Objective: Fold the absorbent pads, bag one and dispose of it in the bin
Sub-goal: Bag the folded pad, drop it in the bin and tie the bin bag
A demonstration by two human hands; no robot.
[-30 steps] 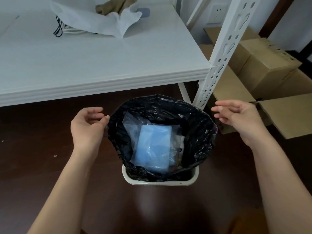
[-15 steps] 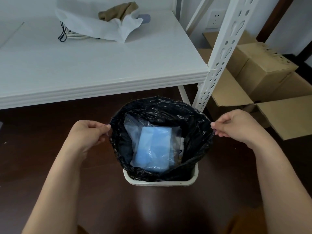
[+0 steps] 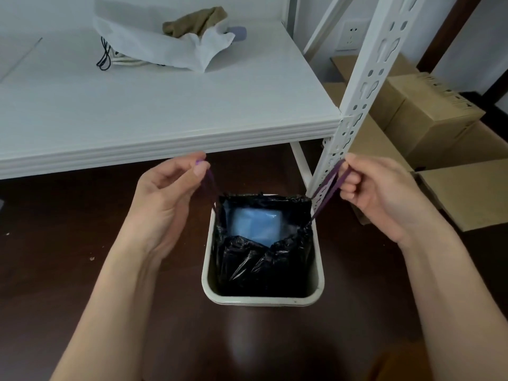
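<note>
Head view: left hand (image 3: 165, 199) pinching one purple drawstring (image 3: 209, 185), right hand (image 3: 376, 193) gripping the other drawstring (image 3: 328, 192), both pulled up and apart above the bin (image 3: 264, 299). Black liner (image 3: 261, 259) gathered inside, blue pad (image 3: 257, 225) in its clear bag within. White desk (image 3: 165, 111) behind.

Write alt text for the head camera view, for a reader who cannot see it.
Left hand and right hand each pinch a purple drawstring, pulling a black bin liner closed inside a cream bin. A bagged blue pad shows inside, below a white shelf.
</note>
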